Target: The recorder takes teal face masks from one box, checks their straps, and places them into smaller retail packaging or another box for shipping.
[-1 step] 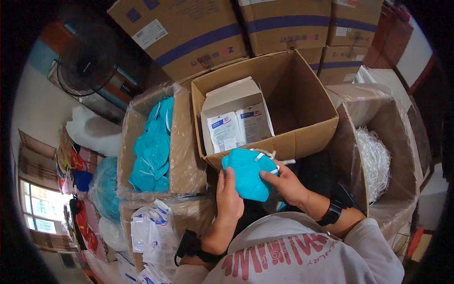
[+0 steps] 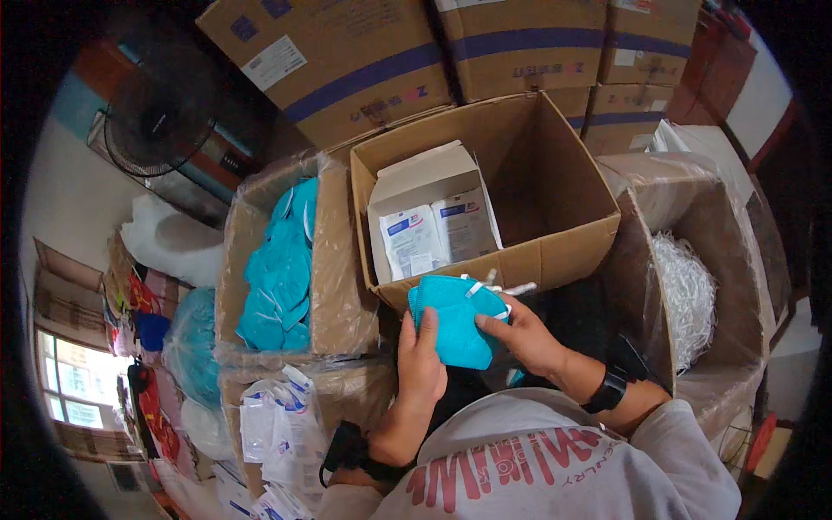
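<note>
From where I stand, the head view has a teal, cup-shaped fabric mask just below the middle of the frame, in front of the near wall of an open brown cardboard box. The left hand has its grip pinched on the mask's left edge, thumb facing up; the right hand grips by its right edge, thumb pressed on the teal face, close to some thin white straps at the top right. Inside the box sits a smaller white paper carton with flat white printed packets. Left of centre, a plastic-lined brown carton holds a pile of more teal masks; at the right, another plastic-lined carton carries a tangled heap of white cords. Loose white packets lie heaped at the lower left.
</note>
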Tool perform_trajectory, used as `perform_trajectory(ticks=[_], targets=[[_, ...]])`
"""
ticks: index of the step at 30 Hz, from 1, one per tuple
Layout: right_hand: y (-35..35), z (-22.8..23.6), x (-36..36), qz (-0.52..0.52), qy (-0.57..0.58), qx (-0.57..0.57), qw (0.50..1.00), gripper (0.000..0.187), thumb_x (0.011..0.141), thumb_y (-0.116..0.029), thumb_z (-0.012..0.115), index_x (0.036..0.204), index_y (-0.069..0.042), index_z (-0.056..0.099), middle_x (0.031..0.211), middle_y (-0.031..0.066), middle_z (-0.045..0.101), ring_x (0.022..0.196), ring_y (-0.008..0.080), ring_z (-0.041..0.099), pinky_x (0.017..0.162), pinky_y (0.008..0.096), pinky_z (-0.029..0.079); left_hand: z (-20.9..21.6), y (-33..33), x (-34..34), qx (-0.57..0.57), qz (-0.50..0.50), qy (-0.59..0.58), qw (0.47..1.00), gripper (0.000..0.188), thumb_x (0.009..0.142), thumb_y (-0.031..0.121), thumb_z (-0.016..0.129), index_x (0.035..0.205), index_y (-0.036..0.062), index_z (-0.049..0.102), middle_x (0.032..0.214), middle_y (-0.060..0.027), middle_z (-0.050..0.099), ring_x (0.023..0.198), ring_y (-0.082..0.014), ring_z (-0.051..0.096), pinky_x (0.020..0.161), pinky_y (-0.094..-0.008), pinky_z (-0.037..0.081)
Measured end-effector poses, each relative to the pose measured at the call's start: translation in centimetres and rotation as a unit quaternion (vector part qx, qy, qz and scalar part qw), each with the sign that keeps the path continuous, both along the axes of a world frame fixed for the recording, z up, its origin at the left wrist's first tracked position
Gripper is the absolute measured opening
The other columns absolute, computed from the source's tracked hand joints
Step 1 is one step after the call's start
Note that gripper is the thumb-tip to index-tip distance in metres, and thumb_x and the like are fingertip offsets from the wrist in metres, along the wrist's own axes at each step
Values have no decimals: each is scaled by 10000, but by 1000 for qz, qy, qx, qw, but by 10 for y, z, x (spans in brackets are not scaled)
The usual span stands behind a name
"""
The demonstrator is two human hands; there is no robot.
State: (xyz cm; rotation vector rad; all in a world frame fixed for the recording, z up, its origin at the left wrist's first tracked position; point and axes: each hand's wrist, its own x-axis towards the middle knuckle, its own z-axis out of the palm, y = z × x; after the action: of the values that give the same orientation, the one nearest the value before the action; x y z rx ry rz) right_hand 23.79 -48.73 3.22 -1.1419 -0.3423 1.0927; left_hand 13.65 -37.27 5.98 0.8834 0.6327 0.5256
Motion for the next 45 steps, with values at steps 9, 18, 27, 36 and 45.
perform_trajectory(ticks=[9, 18, 27, 36, 45], targets=[[-17, -13, 24, 113, -105, -31, 988, 301, 823, -205, 601, 1048, -18, 530, 997, 71, 564, 899, 148, 537, 780, 286, 438, -10, 14, 1, 153, -89, 82, 981, 292, 904, 242, 474, 1081, 12, 509, 952, -51, 579, 853, -113, 539, 780, -267, 436], [-9, 39, 31, 60, -586, 22, 808, 420, 810, -286, 571, 1133, -39, 464, 956, 213, 552, 900, 362, 538, 754, 432, 432, 11, 37, -9, 229, -318, 109, 913, 330, 918, 243, 433, 1150, 9, 460, 937, -48, 566, 829, -99, 521, 765, -268, 435], [5, 27, 16, 73, -692, -74, 715, 239, 829, -285, 529, 787, -58, 468, 622, 157, 561, 608, 341, 556, 604, 425, 420, 15, 55, -2, 446, -276, 121, 843, 353, 892, 284, 461, 1136, 29, 465, 1045, -126, 565, 943, -225, 560, 813, -323, 422], [23, 21, -1, 44, -644, -81, 759, 290, 789, -282, 583, 897, -38, 470, 630, 146, 562, 620, 353, 550, 622, 416, 425, 23, 31, 34, 572, -151, 169, 788, 253, 883, 261, 444, 928, 54, 584, 870, -129, 616, 812, -300, 590, 695, -355, 455], [-28, 25, 69, 313, -308, -29, 898, 302, 921, -294, 419, 967, -22, 541, 768, 45, 545, 720, 123, 479, 654, 281, 417, 44, 97, 12, 530, -96, 176, 824, 184, 805, 211, 586, 828, 34, 633, 659, -89, 573, 596, -128, 518, 561, -254, 409]])
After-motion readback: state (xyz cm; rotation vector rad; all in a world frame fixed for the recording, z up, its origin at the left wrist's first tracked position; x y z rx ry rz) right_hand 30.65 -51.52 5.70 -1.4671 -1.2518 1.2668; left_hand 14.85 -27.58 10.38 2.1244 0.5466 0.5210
